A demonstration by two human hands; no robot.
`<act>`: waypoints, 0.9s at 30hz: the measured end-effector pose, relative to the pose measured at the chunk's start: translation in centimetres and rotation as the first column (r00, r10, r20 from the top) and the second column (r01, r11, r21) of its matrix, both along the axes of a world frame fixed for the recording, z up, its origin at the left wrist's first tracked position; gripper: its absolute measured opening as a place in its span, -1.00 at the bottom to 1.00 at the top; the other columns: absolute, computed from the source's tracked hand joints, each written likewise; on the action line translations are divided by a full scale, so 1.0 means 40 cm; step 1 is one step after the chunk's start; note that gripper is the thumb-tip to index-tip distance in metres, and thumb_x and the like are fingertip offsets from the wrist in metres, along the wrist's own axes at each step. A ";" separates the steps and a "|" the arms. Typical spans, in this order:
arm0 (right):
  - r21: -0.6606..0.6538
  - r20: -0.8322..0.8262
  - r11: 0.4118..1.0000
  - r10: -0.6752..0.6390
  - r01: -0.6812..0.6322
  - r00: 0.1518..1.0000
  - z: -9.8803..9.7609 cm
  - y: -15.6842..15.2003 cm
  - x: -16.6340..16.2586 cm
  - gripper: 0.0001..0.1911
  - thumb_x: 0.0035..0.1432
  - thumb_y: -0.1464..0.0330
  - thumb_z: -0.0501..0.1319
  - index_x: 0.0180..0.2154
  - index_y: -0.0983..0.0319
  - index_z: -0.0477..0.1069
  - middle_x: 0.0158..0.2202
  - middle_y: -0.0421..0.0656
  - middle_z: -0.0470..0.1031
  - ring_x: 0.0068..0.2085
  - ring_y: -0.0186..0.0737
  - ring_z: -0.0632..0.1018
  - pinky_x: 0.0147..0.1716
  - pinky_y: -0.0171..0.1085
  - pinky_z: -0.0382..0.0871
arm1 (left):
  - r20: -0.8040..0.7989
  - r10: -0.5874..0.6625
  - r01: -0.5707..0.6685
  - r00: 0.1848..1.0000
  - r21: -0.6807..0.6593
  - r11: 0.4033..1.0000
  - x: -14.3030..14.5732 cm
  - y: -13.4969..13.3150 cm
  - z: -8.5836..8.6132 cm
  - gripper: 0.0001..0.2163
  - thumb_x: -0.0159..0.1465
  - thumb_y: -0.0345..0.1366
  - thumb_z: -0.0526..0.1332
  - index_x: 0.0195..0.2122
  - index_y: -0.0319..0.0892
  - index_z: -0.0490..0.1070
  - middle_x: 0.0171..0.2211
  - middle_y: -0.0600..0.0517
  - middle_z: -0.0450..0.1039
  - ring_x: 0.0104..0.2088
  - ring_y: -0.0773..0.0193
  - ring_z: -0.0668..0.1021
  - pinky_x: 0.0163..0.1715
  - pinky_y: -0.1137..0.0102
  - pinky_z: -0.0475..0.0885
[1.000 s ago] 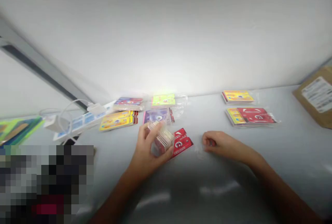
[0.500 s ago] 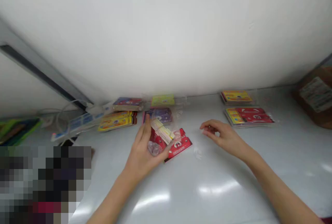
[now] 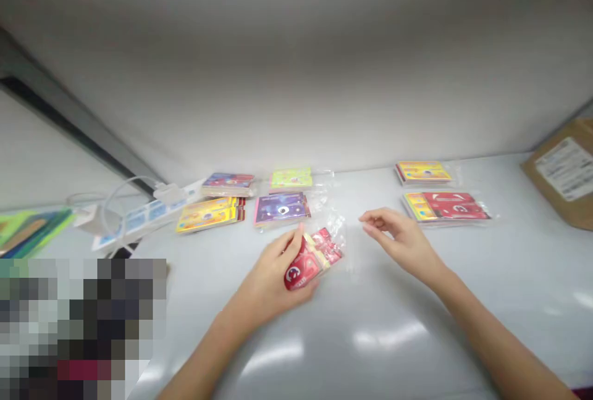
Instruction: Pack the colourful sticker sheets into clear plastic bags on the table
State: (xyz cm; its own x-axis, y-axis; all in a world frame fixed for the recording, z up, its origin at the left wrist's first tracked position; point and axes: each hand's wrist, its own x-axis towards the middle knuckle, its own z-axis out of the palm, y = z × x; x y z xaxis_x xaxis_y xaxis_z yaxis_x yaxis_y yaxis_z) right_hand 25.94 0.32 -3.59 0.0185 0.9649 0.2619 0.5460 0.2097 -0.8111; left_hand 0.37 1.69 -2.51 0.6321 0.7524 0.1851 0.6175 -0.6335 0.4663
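Note:
My left hand [image 3: 278, 273] grips a pack of red cards [image 3: 303, 267] in a clear plastic bag, low over the table. The bag's loose, crinkled end points right, away from that hand. To the right, my right hand [image 3: 401, 236] hovers apart from the pack, thumb and fingertips drawn close in a pinch. Anything between those fingertips is too small to make out. Just behind the left hand lies a bagged pack of purple cards [image 3: 281, 207]. A yellow-green pack [image 3: 291, 178] sits beyond it, against the wall.
Yellow cards [image 3: 206, 215] and a dark blue-and-red pack [image 3: 228, 183] lie at left, beside a white power strip [image 3: 148, 218] with cables. At right are a yellow pack [image 3: 424, 171], a red-and-yellow pack [image 3: 447, 207] and a cardboard box [image 3: 563, 171]. A wall [image 3: 296, 110] borders the table behind.
My left hand has turned and moved right with the pack, whose red face now shows instead of its pale edges. The right hand has barely moved.

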 end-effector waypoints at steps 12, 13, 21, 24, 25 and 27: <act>0.045 0.009 0.999 0.015 -0.015 1.000 0.001 -0.002 -0.003 -0.85 0.13 0.29 0.10 -0.28 0.18 0.38 -0.31 -0.13 0.47 -0.30 -0.22 0.49 -0.27 -0.20 0.39 | 0.034 -0.010 0.009 0.999 0.029 1.000 0.004 -0.001 -0.004 -0.25 0.06 -0.26 0.26 0.25 -0.07 -0.09 0.14 -0.11 0.19 0.08 0.02 0.33 0.03 0.16 0.30; 0.041 0.008 0.999 0.004 -0.004 1.000 0.001 -0.002 -0.003 -0.85 0.13 0.29 0.10 -0.28 0.19 0.38 -0.31 -0.12 0.47 -0.31 -0.22 0.49 -0.27 -0.20 0.39 | 0.043 -0.010 0.009 0.999 0.036 0.999 0.005 -0.002 -0.005 -0.25 0.06 -0.26 0.26 0.25 -0.06 -0.08 0.14 -0.10 0.21 0.08 0.02 0.34 0.03 0.16 0.31; 0.027 -0.005 0.999 0.018 -0.018 1.000 -0.003 -0.002 -0.010 -0.84 0.13 0.31 0.10 -0.26 0.21 0.38 -0.29 -0.12 0.47 -0.30 -0.23 0.49 -0.25 -0.20 0.39 | -0.018 -0.022 0.022 1.000 0.012 1.000 0.012 -0.007 0.000 -0.30 0.05 -0.27 0.26 0.22 -0.15 0.03 0.11 -0.15 0.24 0.05 -0.01 0.36 0.02 0.16 0.32; -0.009 0.021 0.998 0.057 -0.056 0.998 -0.002 -0.005 -0.019 -0.84 0.13 0.32 0.09 -0.27 0.21 0.39 -0.30 -0.12 0.49 -0.29 -0.23 0.50 -0.24 -0.20 0.39 | -0.012 -0.040 0.040 0.999 0.011 0.999 0.016 -0.009 0.000 -0.34 0.06 -0.27 0.25 0.19 -0.13 0.06 0.11 -0.12 0.25 0.05 0.02 0.36 0.02 0.19 0.31; -0.017 0.023 0.997 0.077 -0.077 0.997 -0.001 -0.006 -0.022 -0.84 0.14 0.32 0.09 -0.27 0.21 0.39 -0.29 -0.12 0.49 -0.29 -0.23 0.50 -0.24 -0.21 0.39 | -0.014 -0.045 0.045 0.999 0.011 0.999 0.017 -0.009 0.001 -0.35 0.06 -0.27 0.24 0.19 -0.13 0.07 0.11 -0.12 0.24 0.05 0.02 0.36 0.02 0.20 0.31; -0.031 0.021 0.993 0.114 -0.113 0.993 0.002 -0.009 -0.028 -0.84 0.14 0.33 0.09 -0.26 0.19 0.40 -0.29 -0.13 0.50 -0.28 -0.23 0.51 -0.23 -0.21 0.39 | -0.027 -0.046 0.046 0.999 0.010 0.999 0.018 -0.008 0.001 -0.37 0.06 -0.26 0.25 0.17 -0.16 0.10 0.10 -0.14 0.25 0.05 0.01 0.36 0.02 0.20 0.31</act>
